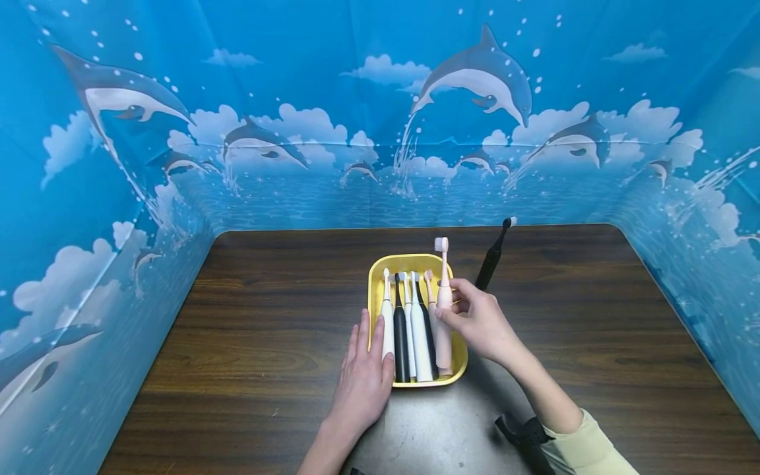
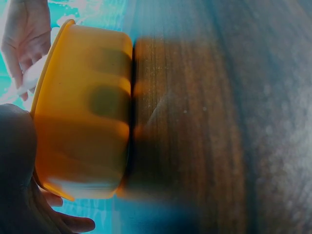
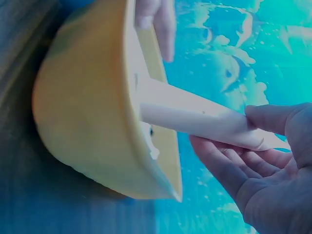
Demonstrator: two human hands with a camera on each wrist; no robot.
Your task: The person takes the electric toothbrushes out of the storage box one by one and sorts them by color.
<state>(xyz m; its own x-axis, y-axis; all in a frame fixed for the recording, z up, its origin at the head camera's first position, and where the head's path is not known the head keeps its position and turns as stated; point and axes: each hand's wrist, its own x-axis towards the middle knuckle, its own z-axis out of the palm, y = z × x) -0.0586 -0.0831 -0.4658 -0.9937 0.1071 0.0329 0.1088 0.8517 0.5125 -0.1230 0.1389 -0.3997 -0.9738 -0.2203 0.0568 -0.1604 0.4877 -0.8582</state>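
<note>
A yellow tray (image 1: 458, 377) holds several electric toothbrushes lying side by side, such as a black toothbrush (image 1: 400, 336) and a white toothbrush (image 1: 420, 340). My right hand (image 1: 483, 323) pinches a pink toothbrush (image 1: 444, 300) by its handle, between thumb and fingers. Its brush head points away, past the tray's far rim, and in the right wrist view the handle's lower end reaches into the tray. On the tray's left side rests my left hand (image 1: 363, 379), fingers extended along the rim. The left wrist view shows mostly the tray's outer wall (image 2: 87, 112).
Behind the tray to the right, a black toothbrush (image 1: 491, 260) stands apart on the dark wooden table (image 1: 267, 330). A blue dolphin-print sheet (image 1: 368, 132) encloses the table's back and sides. A dark strap (image 1: 525, 432) circles the right wrist.
</note>
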